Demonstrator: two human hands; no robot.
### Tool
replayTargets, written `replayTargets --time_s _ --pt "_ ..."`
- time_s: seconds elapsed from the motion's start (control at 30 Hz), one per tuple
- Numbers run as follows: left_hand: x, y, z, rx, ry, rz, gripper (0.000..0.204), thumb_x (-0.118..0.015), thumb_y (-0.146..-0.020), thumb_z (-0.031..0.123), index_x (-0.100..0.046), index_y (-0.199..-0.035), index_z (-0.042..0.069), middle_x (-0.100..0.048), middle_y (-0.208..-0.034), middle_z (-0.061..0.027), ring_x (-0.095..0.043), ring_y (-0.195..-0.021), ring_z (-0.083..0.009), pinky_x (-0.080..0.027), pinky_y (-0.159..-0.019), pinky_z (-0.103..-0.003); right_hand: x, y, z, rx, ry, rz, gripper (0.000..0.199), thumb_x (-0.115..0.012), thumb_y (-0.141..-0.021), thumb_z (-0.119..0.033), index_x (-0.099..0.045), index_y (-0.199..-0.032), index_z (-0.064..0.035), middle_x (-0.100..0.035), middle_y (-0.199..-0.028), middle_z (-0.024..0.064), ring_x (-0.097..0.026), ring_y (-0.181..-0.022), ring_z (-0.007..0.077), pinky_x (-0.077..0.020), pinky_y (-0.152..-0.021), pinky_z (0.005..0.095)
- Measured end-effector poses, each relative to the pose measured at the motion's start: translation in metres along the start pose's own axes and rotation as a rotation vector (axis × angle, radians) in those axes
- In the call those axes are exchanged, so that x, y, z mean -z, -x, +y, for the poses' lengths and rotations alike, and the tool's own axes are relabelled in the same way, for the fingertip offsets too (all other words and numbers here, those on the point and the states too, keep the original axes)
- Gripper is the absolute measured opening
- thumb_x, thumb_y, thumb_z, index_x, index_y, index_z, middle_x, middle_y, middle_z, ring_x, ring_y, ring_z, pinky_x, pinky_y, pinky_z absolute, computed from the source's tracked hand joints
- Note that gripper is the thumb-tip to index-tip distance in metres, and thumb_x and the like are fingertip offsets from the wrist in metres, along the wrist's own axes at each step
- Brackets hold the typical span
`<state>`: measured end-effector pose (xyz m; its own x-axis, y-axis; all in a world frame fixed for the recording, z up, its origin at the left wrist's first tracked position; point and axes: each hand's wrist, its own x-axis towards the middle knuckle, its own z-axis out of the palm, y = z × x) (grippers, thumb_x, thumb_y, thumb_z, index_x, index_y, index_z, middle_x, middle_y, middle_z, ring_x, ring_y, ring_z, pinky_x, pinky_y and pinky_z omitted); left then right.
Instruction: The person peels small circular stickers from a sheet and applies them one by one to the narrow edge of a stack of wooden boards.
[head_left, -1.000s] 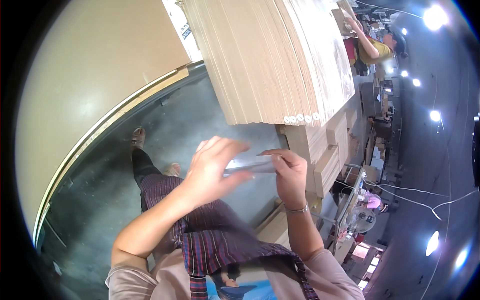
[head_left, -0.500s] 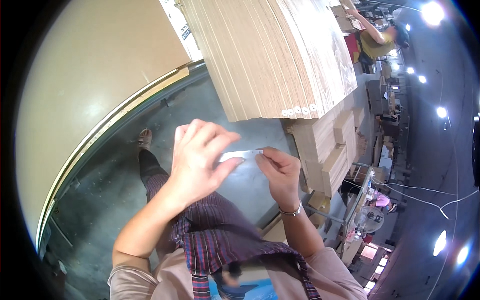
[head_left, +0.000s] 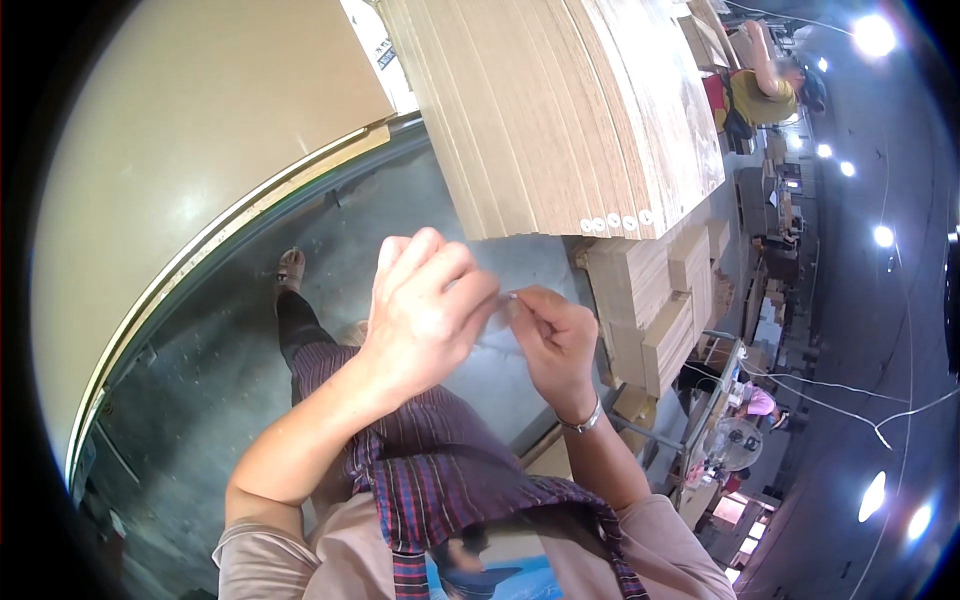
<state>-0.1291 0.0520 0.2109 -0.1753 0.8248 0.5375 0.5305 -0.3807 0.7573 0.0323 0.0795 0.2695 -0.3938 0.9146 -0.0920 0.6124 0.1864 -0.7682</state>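
A small, thin, pale translucent strip (head_left: 503, 308), perhaps tape or film, is stretched between the two hands at chest height, above the grey concrete floor (head_left: 230, 330). The left hand (head_left: 425, 310) is closed around its near end, fingers curled over so that this end is covered; the right hand (head_left: 555, 335) pinches the other end between thumb and forefinger, the remaining fingers folded in. Judging by how little of it shows and how it blurs into the skin, the strip looks very light, limp and easily creased or torn, possibly sticky; it would best be held by its very ends with fingertips, kept gently taut so it does not fold on itself.

A metal bracelet (head_left: 583, 420) sits on the right wrist, and a striped dark-red apron (head_left: 440, 470) hangs below. Beyond the hands stands a tall stack of light wooden boards (head_left: 560, 110), with smaller stacked wooden blocks (head_left: 650, 310) just beside it on the right. Far off, a person in a yellow top (head_left: 765, 95) works.

What the strip actually is, its full length and whether it has an adhesive side cannot be made out; the left palm hides much of it.
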Motion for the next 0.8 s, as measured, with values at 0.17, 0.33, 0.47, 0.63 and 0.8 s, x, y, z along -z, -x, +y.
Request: replayTargets --time_s 0.17,0.33,0.47,0.63,0.8 --pt "-0.004 0.000 0.000 -0.022 0.021 0.005 0.025 -0.080 -0.056 0.004 -0.067 -0.078 0.008 -0.055 -0.074 -0.0013 -0.052 -0.072 -0.0211 -0.036 -0.067 -0.034 -0.001 0.002 0.002 -0.003 0.021 0.018 0.008 -0.060 -0.089 0.002 -0.065 -0.093 0.0063 -0.064 -0.077 0.0108 -0.056 -0.063 0.0108 -0.0462 -0.057 0.0243" --pt "-0.007 0.001 -0.002 0.024 0.090 0.024 0.025 -0.079 -0.056 0.002 -0.067 -0.076 0.008 -0.056 -0.074 -0.0007 -0.052 -0.073 -0.0207 -0.036 -0.068 -0.034 -0.003 0.005 0.004 0.039 -0.002 0.044 0.008 -0.060 -0.088 0.004 -0.065 -0.093 0.0066 -0.064 -0.077 0.0094 -0.057 -0.066 0.0090 -0.0463 -0.057 0.0232" --pt "-0.006 0.002 -0.002 0.036 0.136 -0.045 0.025 -0.079 -0.057 0.001 -0.067 -0.076 0.008 -0.057 -0.075 -0.0001 -0.052 -0.075 -0.0209 -0.037 -0.070 -0.033 -0.004 0.008 0.006 -0.023 -0.063 0.065 0.008 -0.060 -0.087 0.005 -0.066 -0.093 0.0062 -0.063 -0.077 0.0062 -0.054 -0.065 0.0067 -0.0445 -0.057 0.0217" --pt "-0.005 0.006 -0.002 0.067 0.171 -0.047 0.024 -0.078 -0.057 0.000 -0.065 -0.076 0.009 -0.056 -0.076 -0.0001 -0.052 -0.077 -0.0211 -0.037 -0.072 -0.033 -0.004 0.009 0.010 0.015 -0.047 0.057 0.008 -0.060 -0.087 0.005 -0.066 -0.093 0.0061 -0.062 -0.076 0.0054 -0.051 -0.064 0.0059 -0.0417 -0.056 0.0210" --pt "-0.003 0.007 -0.001 0.048 0.148 -0.075 0.023 -0.078 -0.057 0.000 -0.064 -0.074 0.009 -0.055 -0.075 -0.0004 -0.051 -0.077 -0.0212 -0.037 -0.072 -0.033 -0.005 0.009 0.011 0.037 -0.094 0.056 0.007 -0.059 -0.088 0.004 -0.065 -0.091 0.0056 -0.060 -0.074 0.0045 -0.048 -0.062 0.0067 -0.0393 -0.055 0.0218"
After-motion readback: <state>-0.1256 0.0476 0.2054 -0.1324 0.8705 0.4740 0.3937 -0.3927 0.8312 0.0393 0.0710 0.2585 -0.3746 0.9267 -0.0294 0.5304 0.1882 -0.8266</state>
